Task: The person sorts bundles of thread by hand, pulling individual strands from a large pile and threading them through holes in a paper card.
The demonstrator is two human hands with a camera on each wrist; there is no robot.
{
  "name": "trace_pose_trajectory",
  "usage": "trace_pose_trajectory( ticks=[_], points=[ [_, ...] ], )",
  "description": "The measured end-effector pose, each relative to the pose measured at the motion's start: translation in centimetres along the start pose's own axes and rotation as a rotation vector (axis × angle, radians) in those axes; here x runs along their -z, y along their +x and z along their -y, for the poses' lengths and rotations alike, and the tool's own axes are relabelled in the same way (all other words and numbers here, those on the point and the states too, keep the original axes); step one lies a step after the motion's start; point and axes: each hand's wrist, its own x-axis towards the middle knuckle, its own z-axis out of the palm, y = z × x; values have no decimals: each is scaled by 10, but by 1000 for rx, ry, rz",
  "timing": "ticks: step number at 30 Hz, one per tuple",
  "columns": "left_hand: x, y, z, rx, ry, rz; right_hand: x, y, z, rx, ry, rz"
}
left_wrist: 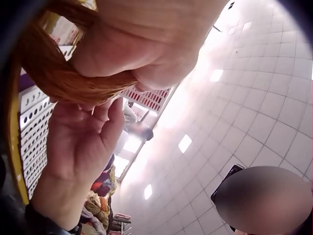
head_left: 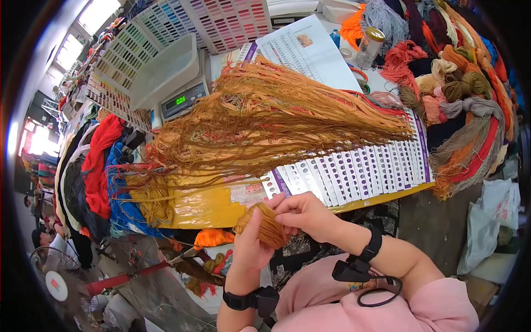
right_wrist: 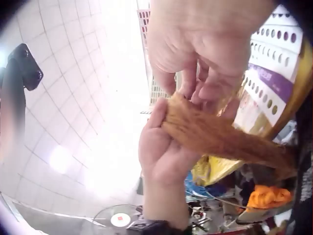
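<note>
A golden-brown skein of yarn [head_left: 269, 228] is bunched between both hands in front of the pink shirt. My left hand [head_left: 248, 246] grips the skein from the left, thumb lying along it. From the other side, my right hand [head_left: 308, 214] pinches at the skein's upper end with bent fingers and thumb. In the right wrist view the yarn [right_wrist: 220, 136] runs across the left palm, its tail hanging to the right. The left wrist view shows the yarn [left_wrist: 54, 73] looped past the left hand; the pinched strands themselves are hidden by the fingers.
Long orange and brown threads [head_left: 287, 105] spread over the table beyond the hands. Punched white thread cards [head_left: 354, 171] lie by the yellow table edge [head_left: 210, 213]. A scale [head_left: 185, 99] with a white tray stands behind. More skeins [head_left: 102, 166] hang at left; a fan [head_left: 58, 285] is lower left.
</note>
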Motion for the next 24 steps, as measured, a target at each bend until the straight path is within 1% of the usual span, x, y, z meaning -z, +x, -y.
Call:
trace_pose_trajectory(
  ticks=[4,7,8,9,11,14,17,20,24],
  points=[
    [-1,-9,4,-44,-13,-86,1,-10,-4,39,55,-17],
    [-9,-8,13,-161,272,-73,0,-18,-2,56,133,6],
    [-21,-11,8,-187,179,-134,1,-20,0,58,176,7],
    [-20,-10,7,-175,125,-114,2,-21,1,60,220,7],
    [-18,-9,5,-142,19,-73,5,-24,2,56,217,23],
    [-20,-9,5,-128,-3,-73,5,-28,6,47,219,31],
    [-15,-9,6,-121,56,-24,5,-28,6,78,201,48],
    [-15,-8,8,-201,256,23,5,-28,7,90,189,48],
    [-16,-5,3,-157,52,-19,6,-30,14,142,176,8]
  ],
)
